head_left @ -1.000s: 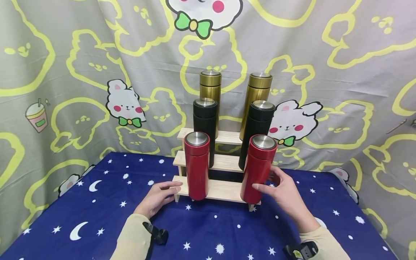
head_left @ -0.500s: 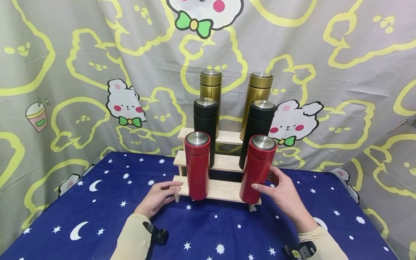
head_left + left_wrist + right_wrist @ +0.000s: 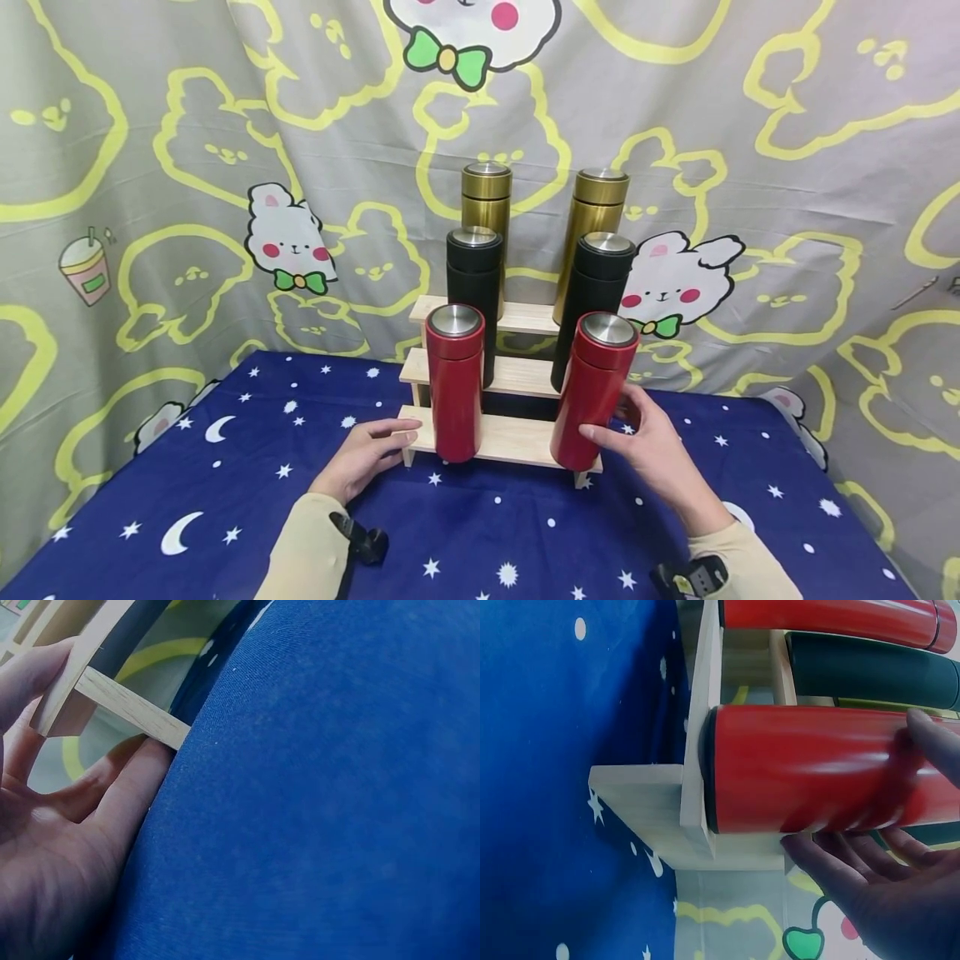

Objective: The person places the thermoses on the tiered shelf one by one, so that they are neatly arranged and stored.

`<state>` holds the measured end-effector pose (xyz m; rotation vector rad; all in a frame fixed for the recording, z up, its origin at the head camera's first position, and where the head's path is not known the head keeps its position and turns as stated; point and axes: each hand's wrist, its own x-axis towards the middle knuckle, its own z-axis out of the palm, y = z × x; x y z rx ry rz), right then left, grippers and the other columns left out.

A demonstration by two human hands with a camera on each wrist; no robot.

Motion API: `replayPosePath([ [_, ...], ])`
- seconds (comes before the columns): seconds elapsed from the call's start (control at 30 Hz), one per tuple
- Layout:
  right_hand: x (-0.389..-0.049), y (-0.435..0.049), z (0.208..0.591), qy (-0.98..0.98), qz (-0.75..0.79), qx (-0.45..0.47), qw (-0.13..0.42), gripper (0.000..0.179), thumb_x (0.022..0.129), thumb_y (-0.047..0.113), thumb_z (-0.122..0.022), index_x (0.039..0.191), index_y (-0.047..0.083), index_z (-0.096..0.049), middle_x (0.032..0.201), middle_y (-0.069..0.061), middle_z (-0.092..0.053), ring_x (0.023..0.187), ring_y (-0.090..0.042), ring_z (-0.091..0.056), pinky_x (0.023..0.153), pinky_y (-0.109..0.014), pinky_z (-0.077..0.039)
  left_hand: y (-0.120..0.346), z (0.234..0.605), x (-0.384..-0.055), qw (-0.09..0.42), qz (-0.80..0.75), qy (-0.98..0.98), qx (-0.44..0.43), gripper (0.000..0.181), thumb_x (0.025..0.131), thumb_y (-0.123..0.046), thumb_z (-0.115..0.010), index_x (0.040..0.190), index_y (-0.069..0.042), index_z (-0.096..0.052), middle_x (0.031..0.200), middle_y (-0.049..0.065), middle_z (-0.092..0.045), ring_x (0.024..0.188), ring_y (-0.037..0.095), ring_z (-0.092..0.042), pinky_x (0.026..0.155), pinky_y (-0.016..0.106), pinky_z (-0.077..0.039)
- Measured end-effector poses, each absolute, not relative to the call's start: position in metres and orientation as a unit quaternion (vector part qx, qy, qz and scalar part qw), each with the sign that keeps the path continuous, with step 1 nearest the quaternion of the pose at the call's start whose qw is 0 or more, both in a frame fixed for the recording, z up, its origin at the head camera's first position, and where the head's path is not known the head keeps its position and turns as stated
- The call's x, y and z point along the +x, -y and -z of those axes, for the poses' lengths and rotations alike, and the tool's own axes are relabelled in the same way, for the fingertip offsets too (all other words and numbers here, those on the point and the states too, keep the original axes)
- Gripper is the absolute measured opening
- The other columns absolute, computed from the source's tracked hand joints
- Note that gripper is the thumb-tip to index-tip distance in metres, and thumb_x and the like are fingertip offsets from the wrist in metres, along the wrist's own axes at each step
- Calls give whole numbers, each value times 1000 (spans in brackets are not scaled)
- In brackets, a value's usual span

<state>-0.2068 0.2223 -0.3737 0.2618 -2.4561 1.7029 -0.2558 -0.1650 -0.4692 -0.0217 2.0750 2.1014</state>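
Observation:
My right hand [image 3: 651,442] grips a red thermos [image 3: 594,392] at the right end of the lowest step, thumb on its front and fingers behind. In the right wrist view, the base of this red thermos [image 3: 802,769] meets the wooden step. My left hand [image 3: 370,454] holds the left end of the wooden display stand [image 3: 517,437]. The left wrist view shows digits over the board and fingers [image 3: 135,780] beside its leg. A second red thermos [image 3: 456,392] stands left on the same step, with nothing holding it.
Two black thermoses [image 3: 474,283] [image 3: 597,287] stand on the middle step and two gold ones [image 3: 487,200] [image 3: 596,212] on the top step, partly hidden. A blue star-patterned cloth [image 3: 495,533] covers the table. A patterned curtain [image 3: 337,158] hangs close behind.
The base of the right red thermos has shifted slightly left along the step, my right hand moving with it. My left hand and the other thermoses stay in place.

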Motion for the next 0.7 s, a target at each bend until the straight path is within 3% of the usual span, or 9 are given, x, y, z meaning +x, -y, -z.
replayPosePath([
  [0.23,-199,-234,375,836,-529,99,104,54,94,25,-69,138,1,-47,129,-15,-58,118,-27,-55,92,-18,-45,164,468,-259,102,-700,-706,-13,36,88,-20,-75,120,-2,-70,132,13,-59,115,26,-58,97,46,-48],
  [0.4,-191,-246,378,868,-474,82,120,45,103,33,-53,133,0,-53,127,-15,-60,115,-26,-56,87,-11,-43,165,459,-256,100,-686,-720,-23,33,91,-20,-73,118,-2,-71,130,14,-60,112,27,-60,94,47,-50],
  [0.5,-188,-257,382,886,-445,64,117,48,103,35,-52,135,-2,-51,128,-17,-59,117,-28,-55,91,-20,-45,167,451,-252,76,-670,-738,-28,31,94,-19,-68,118,0,-70,126,16,-62,110,27,-61,92,48,-51],
  [0.7,-179,-289,397,927,-362,23,98,63,102,40,-51,142,-7,-37,132,-29,-53,122,-45,-49,96,-58,-40,178,427,-231,-7,-537,-843,-19,33,99,-20,-58,121,3,-67,121,18,-65,111,33,-61,96,51,-47],
])
